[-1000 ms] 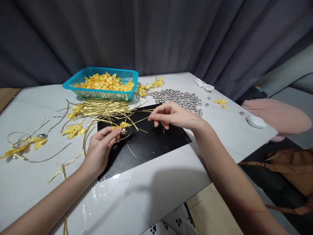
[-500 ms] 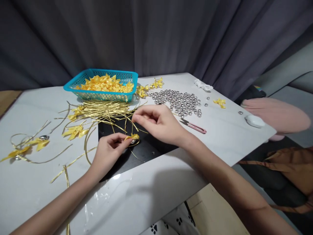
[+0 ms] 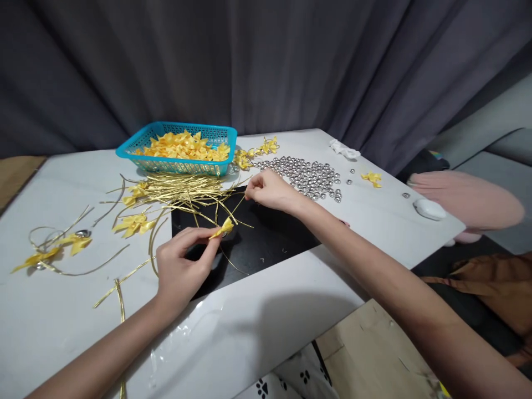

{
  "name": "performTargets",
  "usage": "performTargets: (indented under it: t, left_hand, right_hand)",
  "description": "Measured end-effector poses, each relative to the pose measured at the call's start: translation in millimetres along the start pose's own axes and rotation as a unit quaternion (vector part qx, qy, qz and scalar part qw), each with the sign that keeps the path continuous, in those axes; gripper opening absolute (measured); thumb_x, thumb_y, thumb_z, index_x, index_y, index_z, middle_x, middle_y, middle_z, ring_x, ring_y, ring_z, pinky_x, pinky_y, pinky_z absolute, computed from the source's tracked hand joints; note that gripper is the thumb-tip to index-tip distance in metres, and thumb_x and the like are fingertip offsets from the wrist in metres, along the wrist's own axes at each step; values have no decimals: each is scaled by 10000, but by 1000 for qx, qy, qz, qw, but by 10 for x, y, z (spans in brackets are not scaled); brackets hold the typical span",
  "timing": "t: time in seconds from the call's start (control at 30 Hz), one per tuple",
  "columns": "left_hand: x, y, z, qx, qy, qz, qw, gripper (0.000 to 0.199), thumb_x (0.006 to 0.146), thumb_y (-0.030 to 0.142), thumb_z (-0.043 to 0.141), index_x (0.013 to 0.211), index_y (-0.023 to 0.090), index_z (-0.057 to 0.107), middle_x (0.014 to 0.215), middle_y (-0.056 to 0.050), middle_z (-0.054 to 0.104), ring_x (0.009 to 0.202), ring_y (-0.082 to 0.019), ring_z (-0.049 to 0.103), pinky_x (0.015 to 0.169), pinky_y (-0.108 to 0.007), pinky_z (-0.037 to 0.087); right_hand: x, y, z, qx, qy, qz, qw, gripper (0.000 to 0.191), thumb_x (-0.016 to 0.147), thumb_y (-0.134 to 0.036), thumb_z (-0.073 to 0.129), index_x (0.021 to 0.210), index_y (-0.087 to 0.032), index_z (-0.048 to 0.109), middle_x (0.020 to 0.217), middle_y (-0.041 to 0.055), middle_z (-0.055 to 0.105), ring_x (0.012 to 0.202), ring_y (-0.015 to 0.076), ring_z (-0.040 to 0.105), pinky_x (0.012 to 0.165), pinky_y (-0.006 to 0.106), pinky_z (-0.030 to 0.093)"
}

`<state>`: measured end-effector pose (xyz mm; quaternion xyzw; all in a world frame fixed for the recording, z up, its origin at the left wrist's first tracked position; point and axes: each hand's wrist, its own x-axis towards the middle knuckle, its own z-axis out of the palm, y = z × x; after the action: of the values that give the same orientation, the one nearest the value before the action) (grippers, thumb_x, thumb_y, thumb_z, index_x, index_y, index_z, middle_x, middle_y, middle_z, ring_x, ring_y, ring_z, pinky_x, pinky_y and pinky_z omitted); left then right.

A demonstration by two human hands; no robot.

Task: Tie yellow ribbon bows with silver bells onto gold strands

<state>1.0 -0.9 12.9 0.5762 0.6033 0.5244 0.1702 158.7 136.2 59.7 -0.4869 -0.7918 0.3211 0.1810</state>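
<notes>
the small yellow satin ribbon bow (image 3: 222,228) is at the tips of the left hand (image 3: 183,266), pinched between thumb and forefinger at its near end, above the flat black mat (image 3: 266,241). its long axis slants away from those fingertips, up and to the right, so its free end points roughly toward the right hand (image 3: 272,191), which is raised, farther off and to the right. a shiny silver bead (image 3: 225,234) shows in part just under the bow.

a thin gold metallic strand (image 3: 238,205) slopes between the bow and the right fingertips, nearly in line with the bow's axis; the right thumb and fingers are pressed together and appear to pinch its upper end, though the contact itself is too small to make out fully. the left hand is the nearer one, touching the bow, while the right stands apart from it, between the heap of loose gold strands (image 3: 178,187) and the scattered silver beads (image 3: 311,174)
</notes>
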Motion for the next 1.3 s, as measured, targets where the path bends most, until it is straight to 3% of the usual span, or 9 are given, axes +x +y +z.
performTargets:
  t: [0.1,0.2,0.37,0.5,0.63,0.77,0.97,1.17,1.3]
  left_hand:
    - [-26,-18,-4,36,-20,84,996,109,744,185,642,744,247,733,748,-30,751,658,-190,650,673,-305,491]
    - [-39,-92,-8,67,-73,162,982,173,759,136,614,820,238,740,783,-41,761,656,-186,655,668,-299,489]
    - [-35,-190,-23,102,-111,178,972,205,742,164,632,876,261,753,814,-52,765,699,-211,670,699,-309,497]
    - [22,-149,-14,58,-82,95,990,136,723,197,651,783,257,756,767,-42,758,674,-205,661,682,-294,493]
    - [147,-93,-14,-36,-36,-93,994,75,679,284,697,641,224,719,653,-19,726,585,-176,621,579,-257,467]
    - [254,-112,-32,-131,-43,-198,971,142,576,305,778,566,192,693,566,-4,669,544,-134,560,531,-220,423]
    - [308,-122,-46,-287,-93,-330,894,138,558,271,792,578,174,695,627,-28,671,581,-127,575,564,-220,461]
    - [364,20,-108,-330,-175,-391,841,124,502,222,783,550,167,682,597,-28,645,522,-107,538,516,-222,466]
    - [375,100,-134,-330,-236,-375,833,146,510,225,780,487,180,643,559,-11,597,508,-104,515,474,-211,454]
  right_hand:
    - [-38,9,25,0,-18,16,1000,134,687,-93,514,640,-97,640,519,-3,483,527,94,404,558,234,339]
    - [10,-41,50,-38,-9,-11,999,133,683,-86,512,644,-100,639,514,-2,469,529,95,402,549,233,326]
    - [139,-305,36,-129,2,-92,987,110,659,-78,511,610,-122,599,557,29,506,555,110,426,543,244,315]
    - [-78,-596,-30,-186,32,-149,971,123,678,-62,487,607,-135,558,589,43,522,550,114,403,528,263,282]
    - [-536,-690,-113,-154,9,-180,972,165,735,-77,482,588,-150,505,534,-5,451,510,86,343,510,242,246]
    - [-862,-510,-137,-114,-40,-160,980,197,760,-86,479,575,-153,489,494,-31,416,459,66,308,483,242,220]
    - [-991,-128,-35,-75,-5,-150,986,184,813,-135,462,672,-151,579,488,-47,358,454,68,299,477,226,233]
    - [-1071,67,79,-101,8,-136,986,202,843,-139,424,706,-146,572,559,-11,460,503,88,383,519,231,258]
    - [-1132,120,150,-149,7,-126,981,225,862,-141,400,746,-145,593,618,22,549,545,107,451,533,246,274]
